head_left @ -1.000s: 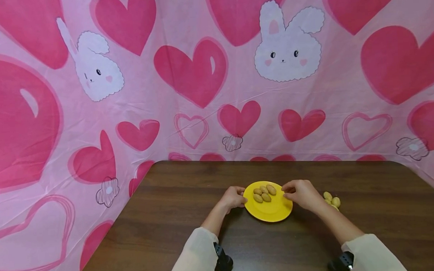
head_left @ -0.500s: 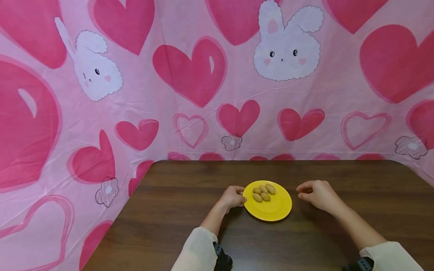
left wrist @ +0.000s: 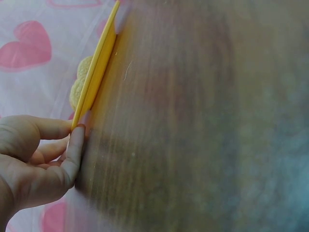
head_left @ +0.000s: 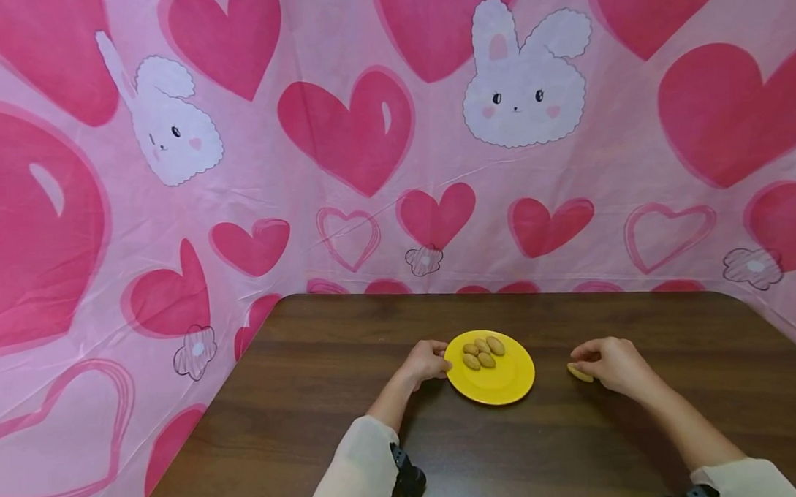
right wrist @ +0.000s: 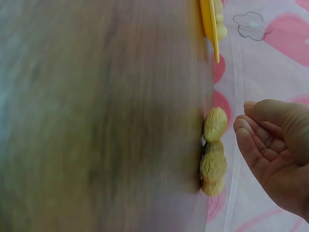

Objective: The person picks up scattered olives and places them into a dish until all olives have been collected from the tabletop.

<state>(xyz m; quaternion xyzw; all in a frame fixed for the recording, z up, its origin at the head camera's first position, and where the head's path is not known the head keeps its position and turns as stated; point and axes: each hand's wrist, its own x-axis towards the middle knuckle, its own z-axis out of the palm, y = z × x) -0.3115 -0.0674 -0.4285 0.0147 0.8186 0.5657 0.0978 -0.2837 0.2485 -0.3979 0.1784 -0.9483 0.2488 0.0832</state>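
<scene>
Left hand (head_left: pixel 428 362) pinches plate's (head_left: pixel 498 385) left rim; five nuts (head_left: pixel 495 345) on its far half. Right hand (head_left: pixel 612 362) beside loose nuts (right wrist: pixel 215 124) to the right, fingers loosely curved, gap narrow, nothing held. Probably best: widen slightly, take one by its sides, plate level. Brown table (head_left: pixel 299 427); pink heart-print cloth (head_left: pixel 342 170) beyond.

Yellow plate (head_left: pixel 498 385) of walnuts (head_left: pixel 486 360), left hand (head_left: pixel 426 361) against it, right hand (head_left: pixel 615 362) apart.

I read the plate (head_left: pixel 498 387) as smooth plastic and the table (head_left: pixel 497 446) as wood-grained, softly glossy. On my feed the nut-like pieces (right wrist: pixel 214 165) look rough, wrinkled — the backdrop (head_left: pixel 443 144), creased sheeting.
</scene>
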